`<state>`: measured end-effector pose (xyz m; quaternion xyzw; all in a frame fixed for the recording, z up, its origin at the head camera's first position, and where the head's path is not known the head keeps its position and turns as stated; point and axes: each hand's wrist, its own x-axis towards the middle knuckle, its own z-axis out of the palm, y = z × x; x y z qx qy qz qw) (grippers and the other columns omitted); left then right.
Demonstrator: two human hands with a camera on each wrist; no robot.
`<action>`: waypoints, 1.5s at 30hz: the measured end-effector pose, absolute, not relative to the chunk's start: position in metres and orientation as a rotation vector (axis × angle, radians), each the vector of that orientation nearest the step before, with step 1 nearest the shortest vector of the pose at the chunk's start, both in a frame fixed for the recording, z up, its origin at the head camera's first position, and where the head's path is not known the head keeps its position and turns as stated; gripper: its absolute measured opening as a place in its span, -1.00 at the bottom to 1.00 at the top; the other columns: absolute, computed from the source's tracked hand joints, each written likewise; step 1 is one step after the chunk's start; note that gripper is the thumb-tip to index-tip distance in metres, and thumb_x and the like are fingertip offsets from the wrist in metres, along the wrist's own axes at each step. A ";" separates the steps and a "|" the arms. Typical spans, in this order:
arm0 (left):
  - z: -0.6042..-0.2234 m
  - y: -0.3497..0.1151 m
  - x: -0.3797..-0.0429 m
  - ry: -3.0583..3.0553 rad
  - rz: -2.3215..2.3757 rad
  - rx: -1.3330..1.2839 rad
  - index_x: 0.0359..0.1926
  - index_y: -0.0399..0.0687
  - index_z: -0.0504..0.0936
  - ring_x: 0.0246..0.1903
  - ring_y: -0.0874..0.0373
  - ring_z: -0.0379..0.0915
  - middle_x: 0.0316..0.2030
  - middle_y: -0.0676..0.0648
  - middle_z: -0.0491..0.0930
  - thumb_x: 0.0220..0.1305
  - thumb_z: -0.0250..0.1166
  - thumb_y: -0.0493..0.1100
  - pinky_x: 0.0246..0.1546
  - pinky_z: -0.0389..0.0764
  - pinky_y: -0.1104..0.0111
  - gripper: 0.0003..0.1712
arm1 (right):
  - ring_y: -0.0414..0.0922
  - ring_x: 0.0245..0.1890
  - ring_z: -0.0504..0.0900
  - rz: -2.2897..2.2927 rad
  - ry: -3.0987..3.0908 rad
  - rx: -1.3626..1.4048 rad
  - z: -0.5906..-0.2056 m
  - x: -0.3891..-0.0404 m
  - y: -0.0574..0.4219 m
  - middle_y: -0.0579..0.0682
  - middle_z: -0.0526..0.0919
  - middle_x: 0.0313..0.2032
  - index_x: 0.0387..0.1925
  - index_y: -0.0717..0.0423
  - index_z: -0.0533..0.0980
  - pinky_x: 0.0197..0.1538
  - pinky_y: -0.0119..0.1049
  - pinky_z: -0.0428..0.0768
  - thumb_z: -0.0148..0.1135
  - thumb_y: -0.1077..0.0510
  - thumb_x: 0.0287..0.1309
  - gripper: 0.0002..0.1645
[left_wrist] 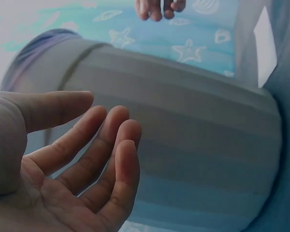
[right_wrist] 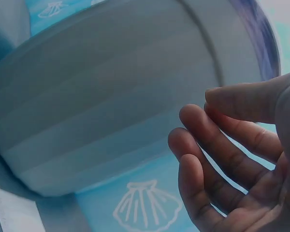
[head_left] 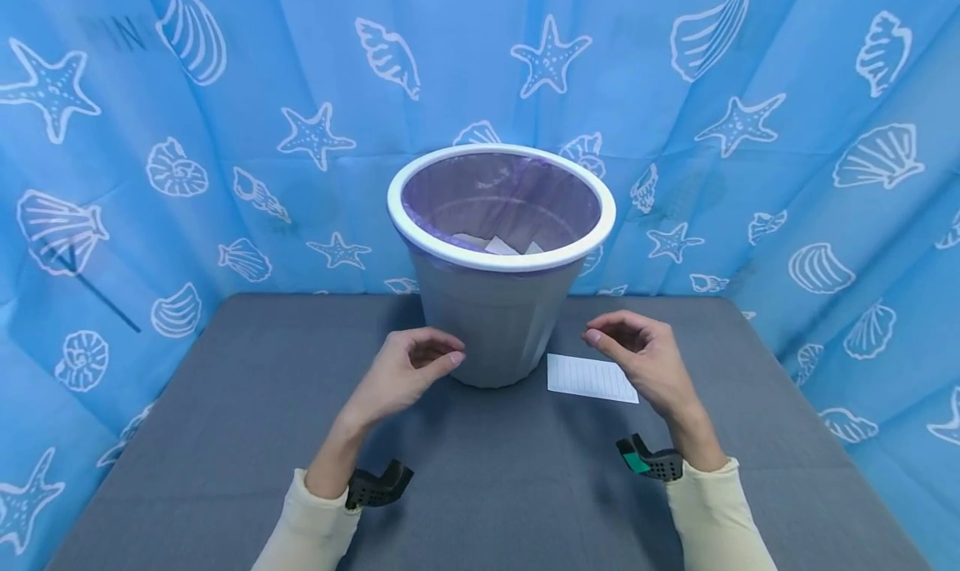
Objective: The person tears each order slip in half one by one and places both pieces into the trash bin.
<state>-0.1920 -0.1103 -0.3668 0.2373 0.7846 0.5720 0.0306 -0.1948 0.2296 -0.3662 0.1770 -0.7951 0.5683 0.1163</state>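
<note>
A grey trash bin (head_left: 491,321) with a white rim (head_left: 401,212) stands upright on the table. Inside it, a purple bag (head_left: 517,192) lines the wall and pieces of white paper (head_left: 500,246) show low down. My left hand (head_left: 401,375) hovers left of the bin's front, its fingers loosely curled around nothing. On the other side, my right hand (head_left: 652,358) is held up with relaxed, bent fingers and holds nothing. A lined white paper slip (head_left: 588,378) lies flat on the table right of the bin's base, partly overlapped by the right hand in the head view.
Dark grey cloth covers the table (head_left: 487,479). A blue curtain (head_left: 465,62) with white shells and starfish hangs behind and along both sides. Each wrist wears a black camera mount (head_left: 378,483).
</note>
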 end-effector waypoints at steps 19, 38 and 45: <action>-0.409 -0.053 -0.189 2.364 1.641 0.823 -0.04 -0.21 0.72 -0.24 0.14 0.62 -0.21 -0.06 0.69 0.41 0.30 -0.24 -0.16 0.61 0.33 -0.81 | -0.23 -0.18 0.64 1.422 -2.604 0.167 -0.417 -0.218 0.273 0.24 0.69 -0.09 0.00 0.36 0.61 -0.15 -0.43 0.58 0.33 0.15 0.35 -0.65; -0.442 0.031 -0.210 2.541 1.209 0.758 0.32 -0.13 0.51 0.26 0.01 0.42 0.26 -0.13 0.49 0.39 0.32 -0.16 0.23 0.43 0.20 -0.48 | 0.32 0.04 0.34 1.007 -2.934 0.148 -0.462 -0.232 0.282 0.43 0.50 0.05 0.12 0.40 0.56 -0.02 0.21 0.33 0.55 0.14 0.06 -0.36; -0.447 0.050 -0.215 2.583 1.173 0.731 0.46 -0.20 0.32 0.40 0.00 0.24 0.42 -0.17 0.32 0.37 0.31 -0.19 0.37 0.28 0.17 -0.30 | 0.15 -0.16 0.51 1.052 -2.981 0.254 -0.460 -0.229 0.285 0.25 0.62 -0.18 -0.01 0.36 0.61 -0.17 -0.04 0.44 0.62 0.22 -0.06 -0.44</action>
